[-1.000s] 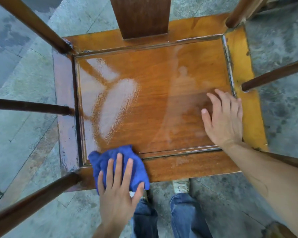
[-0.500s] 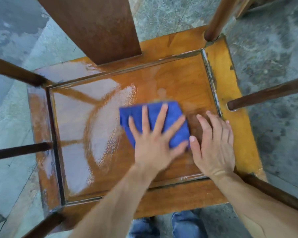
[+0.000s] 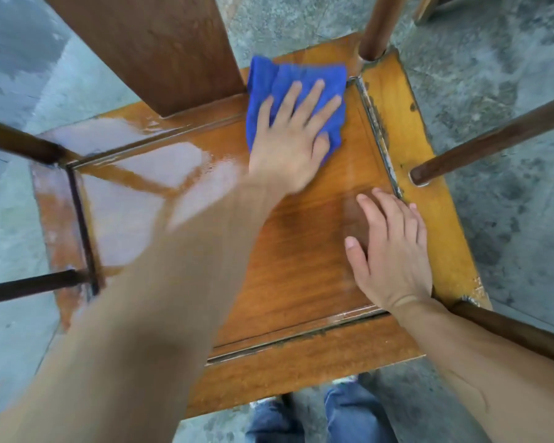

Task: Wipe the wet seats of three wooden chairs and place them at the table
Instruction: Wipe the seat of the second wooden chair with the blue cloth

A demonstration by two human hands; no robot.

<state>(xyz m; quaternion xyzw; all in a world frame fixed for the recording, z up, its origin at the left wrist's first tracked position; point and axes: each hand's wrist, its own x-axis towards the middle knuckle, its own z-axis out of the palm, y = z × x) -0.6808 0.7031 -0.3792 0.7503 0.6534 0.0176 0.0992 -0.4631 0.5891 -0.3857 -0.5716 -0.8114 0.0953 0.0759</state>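
Below me is a wooden chair seat (image 3: 301, 266), orange-brown with a recessed panel. Its left half shines with water; the right half looks dull and dry. A blue cloth (image 3: 288, 78) lies at the seat's far right corner, beside the back slat. My left hand (image 3: 291, 135) presses flat on the cloth with its fingers spread. My right hand (image 3: 390, 251) rests flat on the seat's right side, fingers straight, holding nothing.
The chair's wide back slat (image 3: 147, 49) rises at the far side, with a round post (image 3: 378, 27) at the far right corner. Dark armrest rails (image 3: 493, 142) stick out on both sides. Wet stone floor (image 3: 499, 75) surrounds the chair. My jeans (image 3: 349, 417) show below.
My left hand has swept the blue cloth from the seat's near left edge across the middle to the far right corner. The right hand has stayed planted on the seat.
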